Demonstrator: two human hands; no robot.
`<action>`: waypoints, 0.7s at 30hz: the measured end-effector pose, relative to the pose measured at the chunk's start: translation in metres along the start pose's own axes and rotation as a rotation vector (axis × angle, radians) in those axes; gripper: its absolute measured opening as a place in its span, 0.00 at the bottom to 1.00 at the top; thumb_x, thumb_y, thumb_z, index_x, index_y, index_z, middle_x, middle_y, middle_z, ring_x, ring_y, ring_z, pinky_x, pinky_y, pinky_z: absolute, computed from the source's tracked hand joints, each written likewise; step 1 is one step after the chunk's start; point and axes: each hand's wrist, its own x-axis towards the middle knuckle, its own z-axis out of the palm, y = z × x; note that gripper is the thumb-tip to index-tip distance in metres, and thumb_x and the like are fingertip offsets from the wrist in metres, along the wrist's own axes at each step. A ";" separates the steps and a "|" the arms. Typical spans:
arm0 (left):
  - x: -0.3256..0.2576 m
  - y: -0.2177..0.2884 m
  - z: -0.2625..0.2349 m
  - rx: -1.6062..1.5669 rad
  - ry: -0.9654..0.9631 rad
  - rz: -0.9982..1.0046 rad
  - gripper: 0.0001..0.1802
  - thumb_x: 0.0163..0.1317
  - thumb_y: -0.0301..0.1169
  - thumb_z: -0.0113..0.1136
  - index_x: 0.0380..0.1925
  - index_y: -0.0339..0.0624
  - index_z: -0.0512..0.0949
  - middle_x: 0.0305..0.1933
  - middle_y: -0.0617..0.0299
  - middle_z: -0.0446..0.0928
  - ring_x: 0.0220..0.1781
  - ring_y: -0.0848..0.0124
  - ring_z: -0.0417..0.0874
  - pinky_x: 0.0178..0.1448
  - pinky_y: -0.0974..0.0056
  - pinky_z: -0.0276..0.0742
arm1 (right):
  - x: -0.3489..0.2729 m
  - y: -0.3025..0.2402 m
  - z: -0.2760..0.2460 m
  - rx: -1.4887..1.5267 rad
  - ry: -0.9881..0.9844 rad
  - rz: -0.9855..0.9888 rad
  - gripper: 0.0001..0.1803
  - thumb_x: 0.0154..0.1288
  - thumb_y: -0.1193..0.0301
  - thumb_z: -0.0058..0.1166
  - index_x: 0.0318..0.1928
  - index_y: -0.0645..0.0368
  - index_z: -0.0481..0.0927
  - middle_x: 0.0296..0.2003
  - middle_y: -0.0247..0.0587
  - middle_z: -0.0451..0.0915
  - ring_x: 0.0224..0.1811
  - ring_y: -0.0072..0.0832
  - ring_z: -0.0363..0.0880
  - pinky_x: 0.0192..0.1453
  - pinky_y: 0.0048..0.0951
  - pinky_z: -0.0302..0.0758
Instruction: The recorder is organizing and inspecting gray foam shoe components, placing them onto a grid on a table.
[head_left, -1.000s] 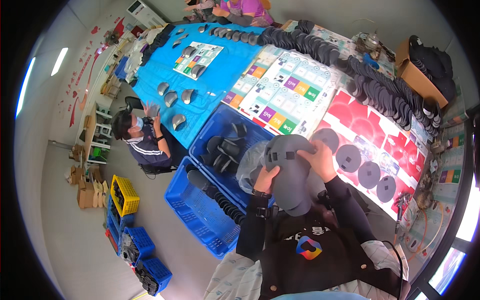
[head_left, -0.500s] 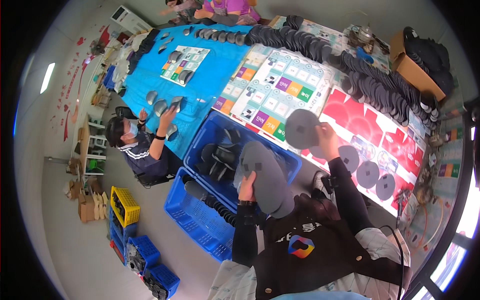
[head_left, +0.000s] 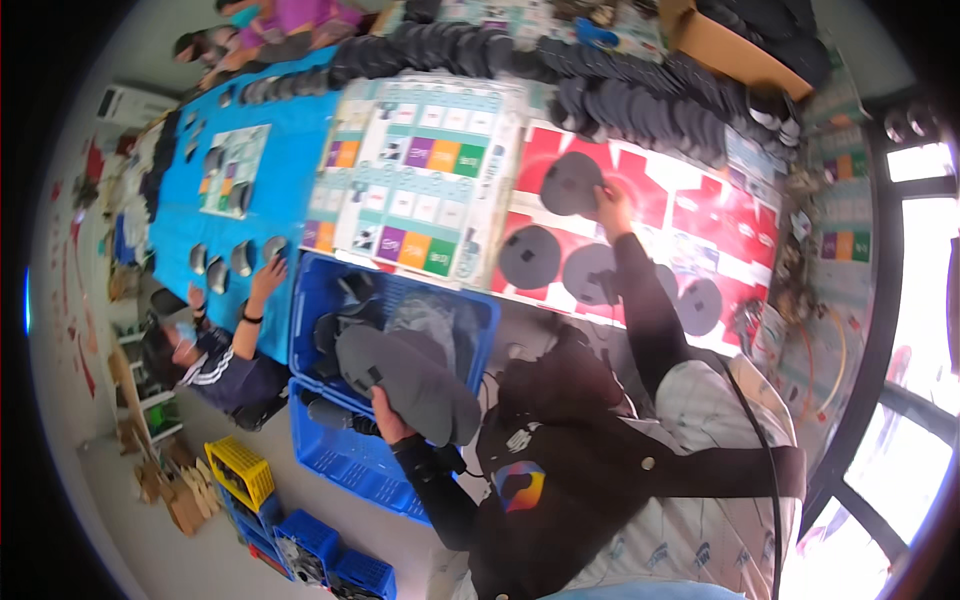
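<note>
My left hand (head_left: 388, 418) grips the lower edge of a stack of flat, dark grey oval pads (head_left: 405, 370), which overhangs the blue crates. A small black square shows on the top pad. In my right hand (head_left: 613, 212) is a single grey rounded pad (head_left: 572, 184), pinched by its right edge above the red-and-white sheet (head_left: 735, 218). Whether this pad touches the sheet, I cannot tell. Several like pads lie nearer me on the sheet, among them one at the left (head_left: 528, 257) and one at the right (head_left: 698, 305); my right forearm partly covers others.
A blue crate (head_left: 478, 318) holds dark curved pieces and clear plastic. Long rows of dark pads (head_left: 420, 50) line the table's back, near a cardboard box (head_left: 740, 50). At the blue-covered table, a co-worker (head_left: 235, 365) handles dark cupped pieces. Stacked yellow and blue crates (head_left: 240, 470) stand on the floor.
My right hand has carried its pad away from me, from the table's near edge to over the red-and-white sheet. The view has swung right. My left hand still holds the stack.
</note>
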 end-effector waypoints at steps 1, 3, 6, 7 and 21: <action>0.000 0.001 0.014 -0.023 -0.014 -0.006 0.31 0.75 0.50 0.52 0.67 0.37 0.68 0.65 0.52 0.76 0.63 0.54 0.78 0.67 0.49 0.74 | 0.014 0.007 -0.009 0.003 -0.042 0.029 0.17 0.74 0.70 0.54 0.58 0.65 0.76 0.45 0.44 0.81 0.41 0.33 0.84 0.41 0.41 0.90; 0.003 -0.005 0.016 -0.048 -0.020 -0.026 0.32 0.75 0.50 0.52 0.67 0.37 0.68 0.65 0.52 0.76 0.64 0.54 0.77 0.68 0.49 0.73 | 0.019 0.009 -0.001 -0.037 -0.083 0.059 0.15 0.75 0.71 0.51 0.58 0.64 0.75 0.48 0.47 0.80 0.43 0.38 0.86 0.38 0.41 0.91; 0.011 -0.016 0.017 -0.045 -0.012 -0.047 0.32 0.75 0.50 0.53 0.68 0.37 0.68 0.65 0.52 0.76 0.64 0.54 0.78 0.68 0.48 0.73 | 0.028 0.009 0.001 -0.035 -0.119 0.085 0.15 0.76 0.71 0.49 0.57 0.64 0.75 0.49 0.48 0.79 0.44 0.40 0.86 0.37 0.40 0.91; 0.011 -0.017 0.020 -0.031 -0.012 -0.052 0.32 0.75 0.50 0.53 0.67 0.37 0.68 0.65 0.52 0.76 0.63 0.54 0.78 0.67 0.48 0.74 | 0.033 0.013 0.003 -0.075 -0.121 0.075 0.16 0.75 0.70 0.50 0.58 0.64 0.75 0.49 0.49 0.79 0.44 0.40 0.86 0.37 0.39 0.91; 0.002 -0.028 0.046 0.009 0.041 -0.024 0.28 0.75 0.42 0.54 0.66 0.34 0.68 0.62 0.49 0.77 0.59 0.56 0.81 0.63 0.49 0.79 | 0.051 0.038 0.004 -0.899 0.092 -0.211 0.23 0.68 0.56 0.60 0.54 0.59 0.75 0.39 0.51 0.84 0.38 0.46 0.86 0.39 0.44 0.82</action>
